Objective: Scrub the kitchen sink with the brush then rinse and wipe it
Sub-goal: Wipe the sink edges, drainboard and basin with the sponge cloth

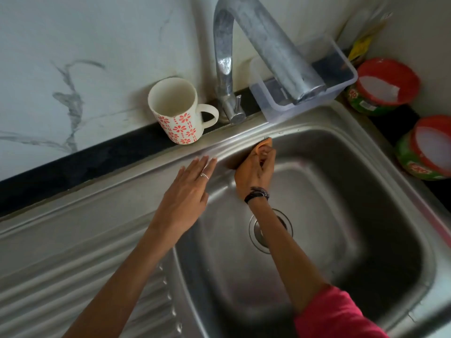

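A: Leftmost, what do we see?
B: Our floral mug [176,111] on the sink's back ledge beside the faucet [225,69]. Our left hand [188,191] lies flat, fingers straight, on the stainless sink [366,264] rim.
A: And further right?
B: Our right hand [253,172] grips an orange scrub pad [264,143] against the basin's back wall. Two red-rimmed tubs [383,86] stand on the desk.

A thin silver ring [204,176] is worn on the left hand [186,191]. Dark braided bands [256,194] are worn round the right wrist. A pink sleeve [336,315] is seen on the right arm.
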Available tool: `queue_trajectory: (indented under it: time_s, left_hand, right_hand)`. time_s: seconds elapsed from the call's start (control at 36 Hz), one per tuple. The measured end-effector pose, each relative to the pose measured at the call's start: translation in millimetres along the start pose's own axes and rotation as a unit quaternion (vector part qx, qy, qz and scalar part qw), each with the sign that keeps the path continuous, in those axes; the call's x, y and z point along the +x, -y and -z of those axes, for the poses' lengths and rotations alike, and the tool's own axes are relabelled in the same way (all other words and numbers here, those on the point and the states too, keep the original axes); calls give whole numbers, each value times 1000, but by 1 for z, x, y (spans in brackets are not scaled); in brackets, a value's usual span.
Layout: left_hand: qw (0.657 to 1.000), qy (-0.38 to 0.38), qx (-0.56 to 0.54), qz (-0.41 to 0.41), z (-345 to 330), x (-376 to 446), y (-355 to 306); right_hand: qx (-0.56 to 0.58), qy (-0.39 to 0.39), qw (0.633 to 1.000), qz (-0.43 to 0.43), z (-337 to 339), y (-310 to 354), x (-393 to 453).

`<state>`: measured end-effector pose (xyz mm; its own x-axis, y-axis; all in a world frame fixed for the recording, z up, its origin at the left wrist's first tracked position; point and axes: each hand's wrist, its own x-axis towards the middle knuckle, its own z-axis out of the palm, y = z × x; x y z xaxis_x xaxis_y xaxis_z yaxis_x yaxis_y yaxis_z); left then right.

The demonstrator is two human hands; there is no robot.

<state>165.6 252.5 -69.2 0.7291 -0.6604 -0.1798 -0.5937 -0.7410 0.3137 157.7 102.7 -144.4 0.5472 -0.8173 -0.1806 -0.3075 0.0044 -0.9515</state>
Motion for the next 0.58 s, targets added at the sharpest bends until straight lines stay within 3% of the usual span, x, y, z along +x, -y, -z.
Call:
queue_trajectory:
  time_s: [0.11,0.19,0.5,0.58]
  left_hand:
    - [1000,-4,-9,0,3,7,-11]
    - [1000,-4,-5,-1,5,14,-20]
    - [1000,-11,-7,-23,3,40,-47]
    - [999,-17,10,-44,-4,45,-51]
  right_hand:
    - [-27,120,984,125,-14,1,-40]
    - [-22,158,975,155,-20,-1,-52]
    - [1,-3,998,62,36,19,29]
    - [0,-97,995,21,63,13,61]
